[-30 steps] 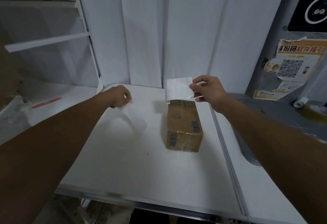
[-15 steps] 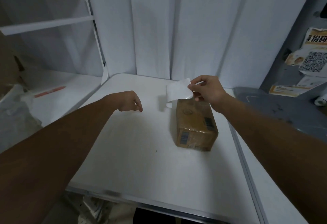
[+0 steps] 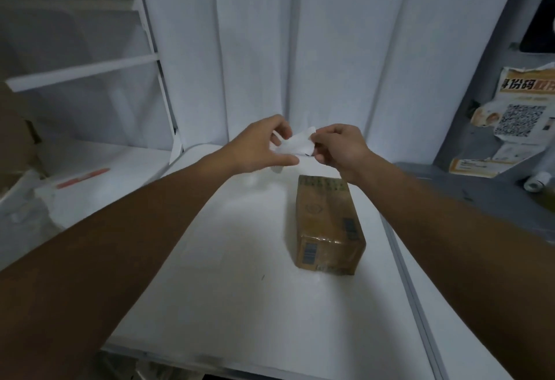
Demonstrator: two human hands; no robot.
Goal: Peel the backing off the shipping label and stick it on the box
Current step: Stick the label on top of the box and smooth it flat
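Note:
A white shipping label [image 3: 295, 144] is held in the air between both hands, above the far part of the white table [image 3: 240, 304]. My right hand [image 3: 339, 148] pinches its right edge. My left hand [image 3: 264, 146] grips its left side with thumb below and fingers above. A brown cardboard box [image 3: 327, 223] with barcodes lies on the table just below and in front of my right hand, long side pointing away from me. The backing sheet is not visible.
A white shelf unit [image 3: 84, 67] stands at the left, with a lower shelf holding a red pen [image 3: 82, 177]. At the right a grey surface [image 3: 486, 196] carries a tape roll [image 3: 537, 181], with posters on the wall. White curtain behind.
My left hand let go of the thin backing sheet, then moved right and up to grasp the label's left side. My right hand kept holding the label above the box.

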